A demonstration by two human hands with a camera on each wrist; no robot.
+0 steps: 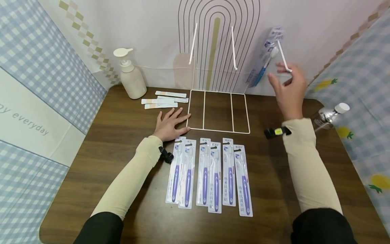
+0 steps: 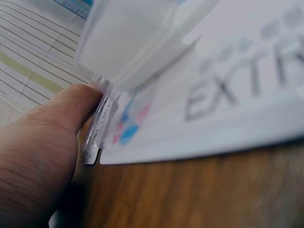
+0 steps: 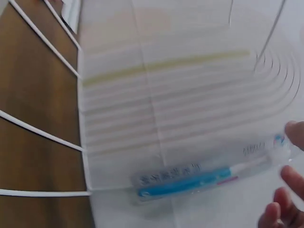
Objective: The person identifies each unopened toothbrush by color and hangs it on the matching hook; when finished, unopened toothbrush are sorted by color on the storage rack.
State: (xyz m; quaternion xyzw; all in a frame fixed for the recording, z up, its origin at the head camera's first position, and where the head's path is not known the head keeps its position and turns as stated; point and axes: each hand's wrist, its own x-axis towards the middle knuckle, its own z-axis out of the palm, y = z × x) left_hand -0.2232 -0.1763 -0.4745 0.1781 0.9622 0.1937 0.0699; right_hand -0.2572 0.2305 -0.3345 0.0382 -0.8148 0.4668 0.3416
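Note:
A white wire rack [image 1: 218, 130] stands on the table, with hooks sticking out above its base. From its right hook [image 1: 284, 56] hangs a packaged blue toothbrush [image 1: 262, 69], also seen in the right wrist view, blue handle [image 3: 185, 184] and all. My right hand [image 1: 291, 91] is at the tip of that hook, thumb and fingers apart beside the package. My left hand [image 1: 171, 125] lies spread on the table, fingertips at the left side of the rack's base. Just below it are several packaged purple toothbrushes [image 1: 215, 178] in pairs; one pack [image 2: 213, 109] fills much of the left wrist view.
Several small paper sachets [image 1: 164, 101] lie left of the rack. A pump bottle [image 1: 133, 81] stands at the back left. On the right, a clear bottle with a white cap [image 1: 329, 115] is beside my right forearm. A patterned cloth [image 1: 158, 34] hangs behind the rack.

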